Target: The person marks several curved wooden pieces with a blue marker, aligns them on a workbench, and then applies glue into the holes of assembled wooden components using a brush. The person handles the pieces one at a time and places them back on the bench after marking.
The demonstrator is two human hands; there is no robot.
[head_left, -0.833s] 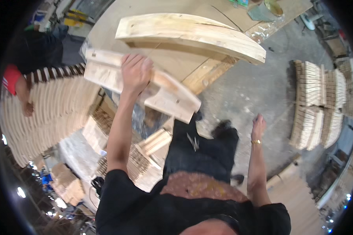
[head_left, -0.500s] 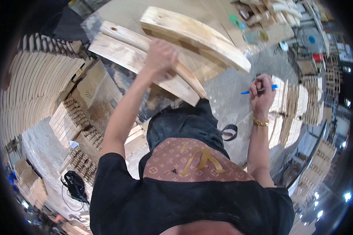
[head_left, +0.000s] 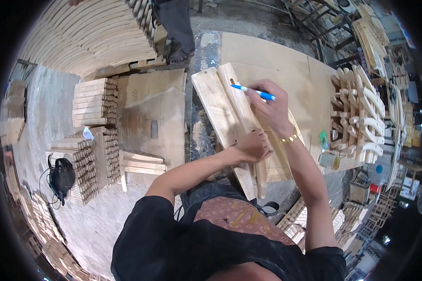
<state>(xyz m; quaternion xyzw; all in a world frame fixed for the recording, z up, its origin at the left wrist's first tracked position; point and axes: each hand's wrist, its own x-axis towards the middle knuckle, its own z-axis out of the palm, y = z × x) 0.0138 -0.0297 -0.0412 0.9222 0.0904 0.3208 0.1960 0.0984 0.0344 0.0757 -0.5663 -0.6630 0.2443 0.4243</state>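
Note:
My left hand [head_left: 254, 146] is closed around the lower half of a narrow pale wooden piece [head_left: 239, 100] with an oval slot near its far end. A wide flat wooden board [head_left: 213, 102] lies against that piece on its left. My right hand [head_left: 271, 107] holds a blue-and-white pen [head_left: 262, 94]. Its blue tip is at the slot; whether it touches the wood I cannot tell. Another wooden piece [head_left: 277, 152] lies under my right forearm, partly hidden by it.
Cardboard [head_left: 253, 51] covers the bench under the wood. Curved wooden parts [head_left: 358, 112] are piled at the right, near a clear cup [head_left: 331, 160]. To the left stand stacks of notched wood [head_left: 93, 102] and a black bag-like thing [head_left: 61, 175]. Another person's leg [head_left: 174, 25] shows at the far side.
My right hand has brought the pen from out at the right to the slotted piece. My left hand still grips wood. The view has turned, and the thick curved piece is now mostly behind my right arm.

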